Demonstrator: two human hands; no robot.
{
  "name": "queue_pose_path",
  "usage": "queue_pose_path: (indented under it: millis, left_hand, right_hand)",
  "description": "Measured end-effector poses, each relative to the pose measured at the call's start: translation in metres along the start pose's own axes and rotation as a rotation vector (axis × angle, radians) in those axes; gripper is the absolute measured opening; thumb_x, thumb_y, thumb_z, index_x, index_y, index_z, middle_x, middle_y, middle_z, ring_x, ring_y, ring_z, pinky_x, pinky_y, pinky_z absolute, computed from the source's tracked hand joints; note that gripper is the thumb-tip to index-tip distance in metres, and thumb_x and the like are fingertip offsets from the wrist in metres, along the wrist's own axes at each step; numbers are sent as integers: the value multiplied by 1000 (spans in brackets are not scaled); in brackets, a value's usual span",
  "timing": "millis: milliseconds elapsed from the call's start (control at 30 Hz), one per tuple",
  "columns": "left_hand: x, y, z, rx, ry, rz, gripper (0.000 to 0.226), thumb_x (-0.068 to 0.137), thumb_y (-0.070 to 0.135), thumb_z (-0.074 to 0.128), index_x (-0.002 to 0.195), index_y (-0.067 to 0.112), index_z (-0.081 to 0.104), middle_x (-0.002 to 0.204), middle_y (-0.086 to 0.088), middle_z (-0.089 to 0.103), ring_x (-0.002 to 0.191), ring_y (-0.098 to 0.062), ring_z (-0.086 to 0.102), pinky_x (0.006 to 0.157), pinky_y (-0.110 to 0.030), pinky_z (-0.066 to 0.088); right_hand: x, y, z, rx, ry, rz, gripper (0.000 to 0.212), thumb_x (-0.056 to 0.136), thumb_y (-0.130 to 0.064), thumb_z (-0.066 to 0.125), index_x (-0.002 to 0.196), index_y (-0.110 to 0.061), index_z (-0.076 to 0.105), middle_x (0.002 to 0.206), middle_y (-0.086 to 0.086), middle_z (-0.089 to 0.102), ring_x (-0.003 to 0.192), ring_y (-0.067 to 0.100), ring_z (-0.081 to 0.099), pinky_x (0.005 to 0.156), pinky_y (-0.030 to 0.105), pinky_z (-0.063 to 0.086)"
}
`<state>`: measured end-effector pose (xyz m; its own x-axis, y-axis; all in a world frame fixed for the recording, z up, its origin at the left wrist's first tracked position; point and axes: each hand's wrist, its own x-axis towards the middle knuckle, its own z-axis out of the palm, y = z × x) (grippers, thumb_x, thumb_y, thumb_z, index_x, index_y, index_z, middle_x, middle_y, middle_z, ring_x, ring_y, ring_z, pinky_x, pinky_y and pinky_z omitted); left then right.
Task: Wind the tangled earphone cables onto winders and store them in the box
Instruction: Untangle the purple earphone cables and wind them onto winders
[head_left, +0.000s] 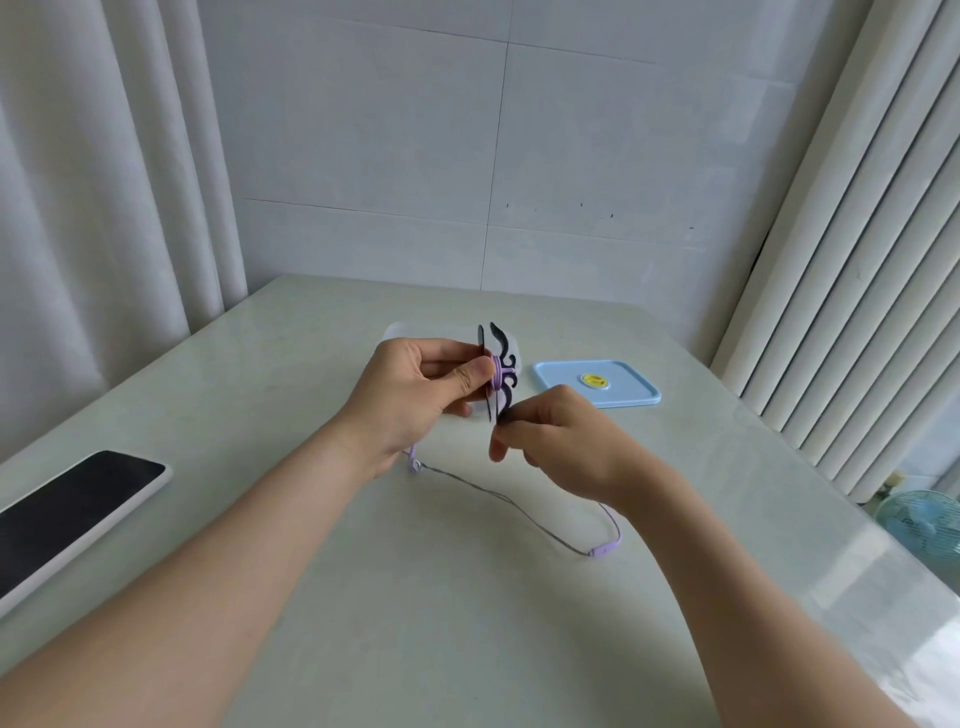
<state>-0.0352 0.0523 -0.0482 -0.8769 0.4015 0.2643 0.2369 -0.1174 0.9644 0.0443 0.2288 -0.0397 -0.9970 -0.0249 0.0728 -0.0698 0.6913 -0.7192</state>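
Centre frame, above the table (363, 597):
- Winder (500, 339), black, upright, gripped between the thumb and curled fingers of the left hand (415, 387).
- Earphone cable (497, 373), purple, partly wound on the winder. Right hand (561, 439) pinches it just below; the slack trails across the table.
- Translucent box (397, 332) behind the hands.
- Blue lid (631, 395) to the right.
- Phone (67, 519), left edge.

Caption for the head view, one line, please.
Left hand holds a black winder partly wound with purple earphone cable, right hand pinching the cable, over a pale table.
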Motion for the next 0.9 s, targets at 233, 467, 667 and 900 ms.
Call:
queue_pose_path:
  millis: [233,467,667,900]
  left_hand:
    - [0,-5,3,75,74,-53,16,93,21,79,107,13,79,93,-4,82,89,-19,78,68,-24,59]
    - [-4,-8,-2,318,-185,-46,22,94,14,77,113,26,80,102,8,81,102,-6,74,97,-21,53]
    - [-6,-5,5,252,-366,-27,23,97,14,74,120,15,77,116,3,79,116,-11,71,110,-28,50]
    - [-4,-2,10,34,-206,70,24,91,6,75,115,5,76,107,-9,80,101,-18,77,87,-19,56]
  right_hand:
    - [-5,-7,-2,208,-72,-36,29,100,-15,58,80,-6,77,52,-3,35,50,19,28,48,25,27]
    - [-1,-10,-8,487,302,-60,32,99,-9,47,70,-13,59,56,1,34,50,19,25,50,28,22]
    - [7,6,-11,167,505,-9,29,99,-18,49,78,-2,62,53,-8,34,49,12,27,48,26,25]
    - [9,19,-8,-47,389,95,40,103,-18,49,64,-12,51,54,-5,40,52,12,32,52,29,27]
